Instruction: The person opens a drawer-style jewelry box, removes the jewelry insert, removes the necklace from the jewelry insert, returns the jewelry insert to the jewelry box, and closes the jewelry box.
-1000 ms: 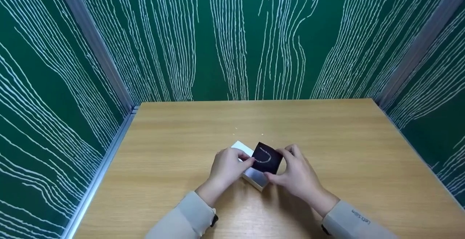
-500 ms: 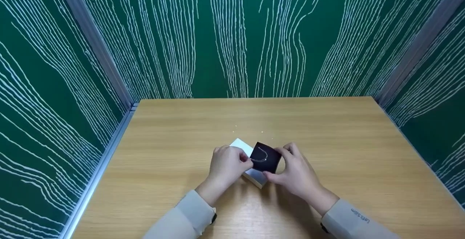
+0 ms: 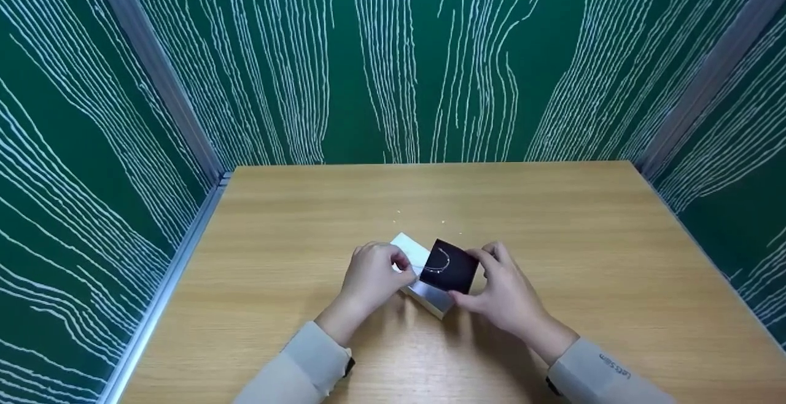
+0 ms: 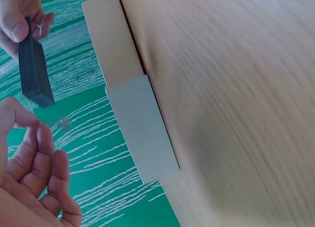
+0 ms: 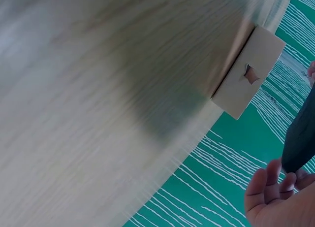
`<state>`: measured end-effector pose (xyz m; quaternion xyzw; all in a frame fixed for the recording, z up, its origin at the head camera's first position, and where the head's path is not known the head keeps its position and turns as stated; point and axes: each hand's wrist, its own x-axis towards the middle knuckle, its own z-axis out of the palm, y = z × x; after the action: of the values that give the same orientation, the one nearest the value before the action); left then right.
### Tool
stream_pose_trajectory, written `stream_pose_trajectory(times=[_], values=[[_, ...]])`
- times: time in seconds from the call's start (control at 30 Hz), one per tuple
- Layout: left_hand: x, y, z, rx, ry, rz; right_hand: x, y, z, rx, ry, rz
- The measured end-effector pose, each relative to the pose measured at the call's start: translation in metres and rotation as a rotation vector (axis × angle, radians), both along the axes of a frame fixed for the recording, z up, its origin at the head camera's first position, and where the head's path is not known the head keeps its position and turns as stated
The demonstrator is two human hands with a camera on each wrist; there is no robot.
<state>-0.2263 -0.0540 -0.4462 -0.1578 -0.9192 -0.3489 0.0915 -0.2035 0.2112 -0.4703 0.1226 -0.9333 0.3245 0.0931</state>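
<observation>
Level with my other hand, my right hand (image 3: pixel 506 293) grips a square black jewellery pad (image 3: pixel 459 272) by its right edge, above the table. A thin silvery chain bracelet (image 3: pixel 446 263) lies curved on the pad's face. Its free end runs off the left edge to my left hand (image 3: pixel 376 275), whose thumb and forefinger pinch it. Both hands flank the pad (image 4: pixel 37 74) in the left wrist view, where the chain is barely visible. Beneath them stands a white box (image 3: pixel 405 245), partly covered by the pad and left hand.
Seen from the right wrist, the box's side (image 5: pixel 236 96) has a small torn-looking hole. Several tiny pale specks lie on the wooden table (image 3: pixel 295 226) beyond the box. Green walls (image 3: pixel 344 85) with white wavy lines enclose the back and sides.
My left hand has moved left from the pad's edge, drawing the bracelet's end off it; less chain now lies on the black face. The right hand has stayed nearly still.
</observation>
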Motion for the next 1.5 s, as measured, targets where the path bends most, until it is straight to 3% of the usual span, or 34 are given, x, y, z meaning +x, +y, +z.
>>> stream_pose_trajectory(times=[0.33,1.17,1.5], values=[[-0.002,-0.020,-0.001,0.082,0.041,-0.096,0.004,0.006,-0.001,-0.018,0.044,0.056],[-0.006,-0.055,0.003,0.170,-0.034,-0.004,0.002,0.020,-0.007,0.010,0.003,0.073],[-0.002,-0.065,0.002,0.326,-0.125,0.018,0.012,0.022,-0.003,-0.007,0.021,0.090]])
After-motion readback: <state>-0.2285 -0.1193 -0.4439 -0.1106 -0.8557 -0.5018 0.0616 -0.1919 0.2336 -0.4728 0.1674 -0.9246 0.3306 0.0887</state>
